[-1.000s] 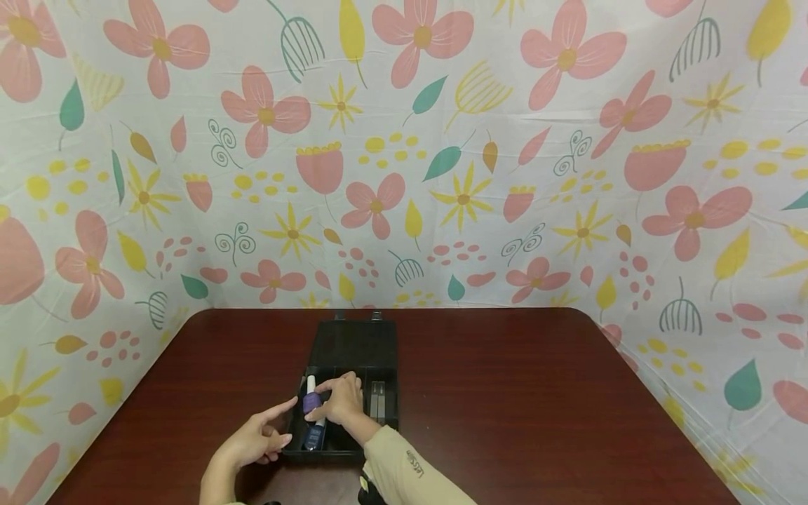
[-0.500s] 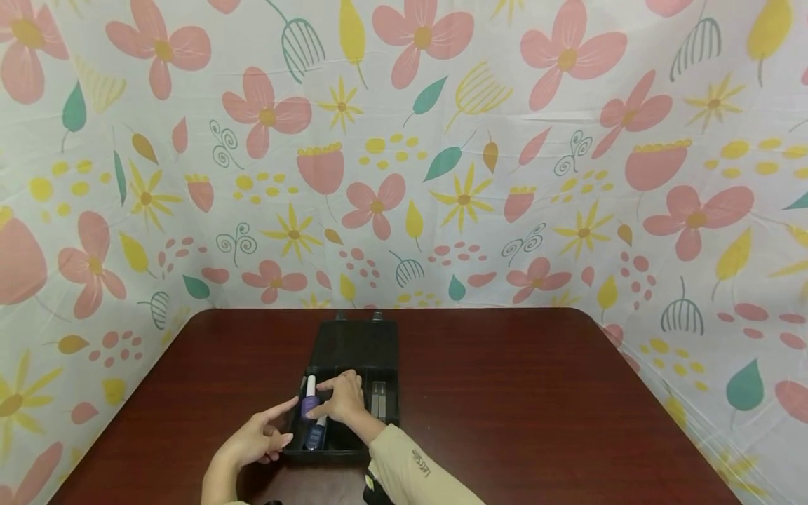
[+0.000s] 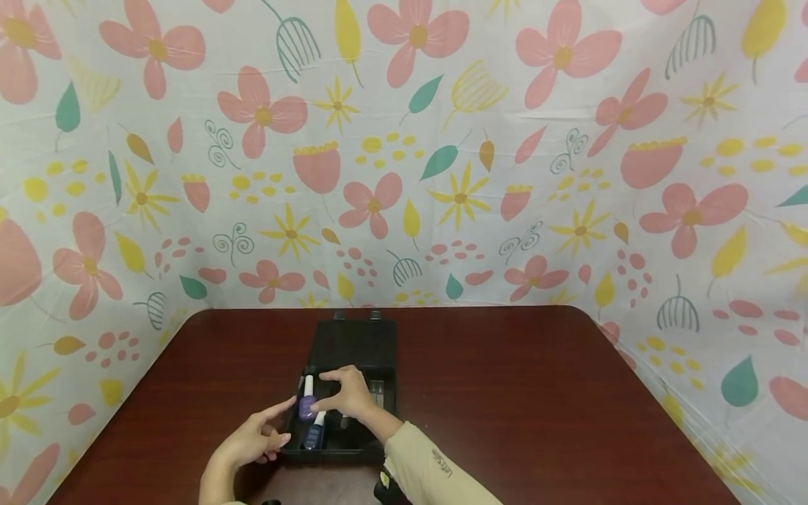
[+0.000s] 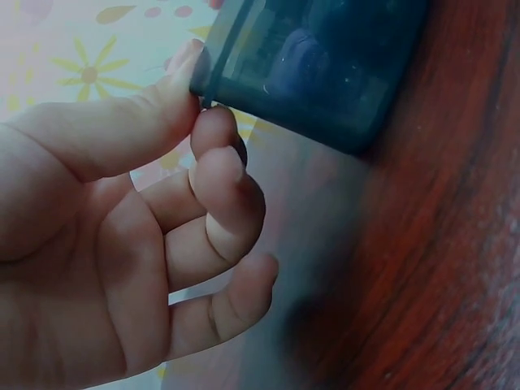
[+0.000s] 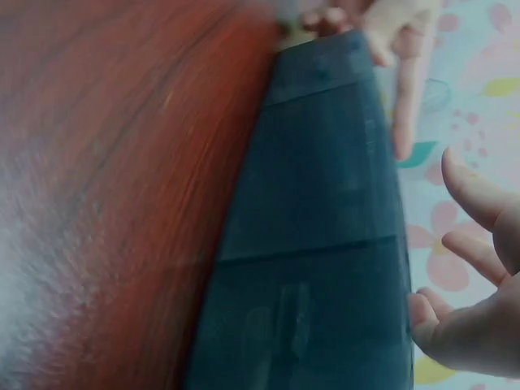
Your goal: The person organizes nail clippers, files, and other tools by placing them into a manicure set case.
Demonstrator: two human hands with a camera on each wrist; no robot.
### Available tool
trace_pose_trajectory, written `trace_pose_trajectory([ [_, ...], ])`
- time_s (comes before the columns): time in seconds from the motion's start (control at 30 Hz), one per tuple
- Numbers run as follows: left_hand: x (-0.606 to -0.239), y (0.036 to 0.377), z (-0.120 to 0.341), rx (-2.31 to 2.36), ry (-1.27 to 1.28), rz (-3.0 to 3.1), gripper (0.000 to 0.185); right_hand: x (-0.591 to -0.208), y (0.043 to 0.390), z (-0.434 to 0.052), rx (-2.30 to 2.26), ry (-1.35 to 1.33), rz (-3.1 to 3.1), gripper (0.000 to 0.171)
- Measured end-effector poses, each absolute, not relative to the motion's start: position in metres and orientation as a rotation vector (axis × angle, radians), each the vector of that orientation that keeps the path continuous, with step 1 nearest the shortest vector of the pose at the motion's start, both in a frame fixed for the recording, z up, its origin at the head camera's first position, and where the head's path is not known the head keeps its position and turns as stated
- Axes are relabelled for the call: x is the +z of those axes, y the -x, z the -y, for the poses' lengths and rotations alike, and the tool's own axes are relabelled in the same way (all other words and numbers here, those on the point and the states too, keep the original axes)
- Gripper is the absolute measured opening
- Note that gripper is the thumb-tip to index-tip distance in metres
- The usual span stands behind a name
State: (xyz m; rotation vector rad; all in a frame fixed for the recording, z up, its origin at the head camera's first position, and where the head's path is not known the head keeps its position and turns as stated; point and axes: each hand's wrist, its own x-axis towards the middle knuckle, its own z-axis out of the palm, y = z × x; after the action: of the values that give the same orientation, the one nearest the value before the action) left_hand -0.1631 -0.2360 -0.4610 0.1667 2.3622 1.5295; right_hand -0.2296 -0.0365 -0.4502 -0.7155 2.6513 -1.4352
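Black plastic, that open case point(image 3: 353, 382) on the dark red bench point(image 3: 536, 400), its lid laid back toward the flowered cloth point(image 3: 404, 154); inside at the left lie a purple bottle point(image 3: 307, 405) with a white cap and a blue bottle point(image 3: 312, 436) nearer the person; two grey sticks point(image 3: 377, 393) sit in the right compartment. Half a second ago the right hand point(image 3: 349, 398) lay low over the purple bottle; now it has lifted and drifted a little rightward, fingers spread and loosely bent, holding nothing that I can make out, the forefinger close to the purple bottle's side; I judge that bottle has been let go and is settled in its slot. Left hand point(image 3: 255, 438) has stayed as it was; forefinger and thumb at the case's left wall, which the left wrist view shows pinched at the corner point(image 4: 203, 81), the other fingers curled; it seems to be steadying the case.
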Motion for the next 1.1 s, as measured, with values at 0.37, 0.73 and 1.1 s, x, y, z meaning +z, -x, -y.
trace_pose_trajectory([
  [0.37,-0.464,0.166,0.236,1.565,-0.234,-2.34,0.064,-0.439,0.228,0.011,-1.607,0.782,-2.509,0.046],
  [0.73,-0.467,0.164,0.237,1.611,-0.3,-2.327,0.062,-0.425,0.221,-0.017,-1.714,0.842,-2.471,0.041],
  [1.1,-0.449,0.157,0.223,1.588,-0.026,-2.584,0.053,-0.42,0.218,-0.057,-1.774,0.824,-2.476,0.039],
])
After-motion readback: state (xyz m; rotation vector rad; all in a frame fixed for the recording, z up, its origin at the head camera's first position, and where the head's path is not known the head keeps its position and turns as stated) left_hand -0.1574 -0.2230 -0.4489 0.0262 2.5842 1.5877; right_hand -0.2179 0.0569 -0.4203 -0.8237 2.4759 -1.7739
